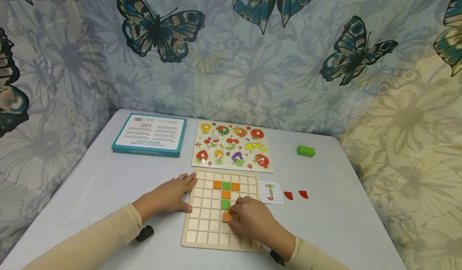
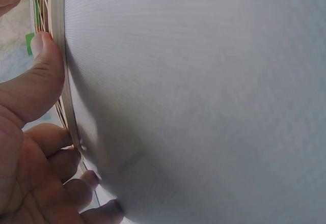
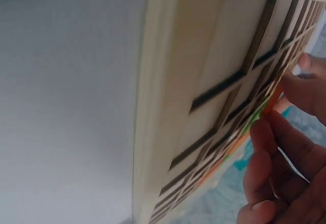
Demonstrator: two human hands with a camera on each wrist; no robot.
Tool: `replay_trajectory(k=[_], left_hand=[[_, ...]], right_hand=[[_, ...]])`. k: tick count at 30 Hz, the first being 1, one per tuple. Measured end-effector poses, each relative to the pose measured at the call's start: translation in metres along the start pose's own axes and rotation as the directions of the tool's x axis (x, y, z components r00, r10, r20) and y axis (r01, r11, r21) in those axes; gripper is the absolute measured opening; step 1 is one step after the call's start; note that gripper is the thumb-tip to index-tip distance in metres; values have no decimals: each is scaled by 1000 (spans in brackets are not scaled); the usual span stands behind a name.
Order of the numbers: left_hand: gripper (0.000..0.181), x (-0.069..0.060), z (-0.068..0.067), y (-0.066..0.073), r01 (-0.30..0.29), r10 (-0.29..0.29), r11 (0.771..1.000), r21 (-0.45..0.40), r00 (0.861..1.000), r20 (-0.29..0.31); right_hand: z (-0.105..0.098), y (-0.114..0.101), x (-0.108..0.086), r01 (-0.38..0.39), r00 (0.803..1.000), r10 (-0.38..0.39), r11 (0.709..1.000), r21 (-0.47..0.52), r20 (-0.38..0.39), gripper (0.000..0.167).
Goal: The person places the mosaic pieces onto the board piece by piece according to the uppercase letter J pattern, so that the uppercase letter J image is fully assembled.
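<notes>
A wooden grid board (image 1: 213,246) lies on the table, holding green and orange square tiles in a T-like arrangement: orange, green, orange across, then orange and green downward. My right hand (image 1: 254,218) pinches an orange tile (image 1: 227,217) just below the lower green tile (image 1: 225,204); the right wrist view also shows this orange tile (image 3: 273,98) between thumb and fingers. My left hand (image 1: 169,194) rests on the board's left edge with its fingers spread; in the left wrist view its thumb touches the frame (image 2: 58,56). A pattern card (image 1: 276,197) lies right of the board.
Two red quarter-round pieces (image 1: 288,195) lie right of the card. A green block (image 1: 305,151) stands at the back right. Behind the board are a fruit puzzle (image 1: 213,166) and, further left, a teal and white box (image 1: 149,135). A patterned cloth hangs behind the table.
</notes>
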State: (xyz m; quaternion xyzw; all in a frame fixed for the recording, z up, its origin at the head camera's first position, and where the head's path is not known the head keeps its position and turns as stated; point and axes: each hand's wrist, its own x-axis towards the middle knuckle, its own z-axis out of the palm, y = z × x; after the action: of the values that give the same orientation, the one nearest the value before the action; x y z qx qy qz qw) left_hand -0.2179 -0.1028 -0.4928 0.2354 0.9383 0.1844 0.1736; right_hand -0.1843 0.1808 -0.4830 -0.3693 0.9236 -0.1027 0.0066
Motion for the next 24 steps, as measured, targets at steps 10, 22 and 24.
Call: replay_trajectory(k=[10, 22, 24], left_hand=[[94, 1, 6, -5, -4, 4, 1000, 4, 1000, -9], [94, 3, 7, -5, -1, 1, 1000, 15, 1000, -2], [94, 3, 5, -5, -2, 2, 1000, 16, 1000, -2]], right_hand=[[4, -1, 0, -24, 1000, 24, 1000, 0, 6, 18], [5, -9, 13, -136, 990, 135, 991, 5, 45, 9], [4, -10, 16, -175, 983, 174, 984, 17, 58, 10]])
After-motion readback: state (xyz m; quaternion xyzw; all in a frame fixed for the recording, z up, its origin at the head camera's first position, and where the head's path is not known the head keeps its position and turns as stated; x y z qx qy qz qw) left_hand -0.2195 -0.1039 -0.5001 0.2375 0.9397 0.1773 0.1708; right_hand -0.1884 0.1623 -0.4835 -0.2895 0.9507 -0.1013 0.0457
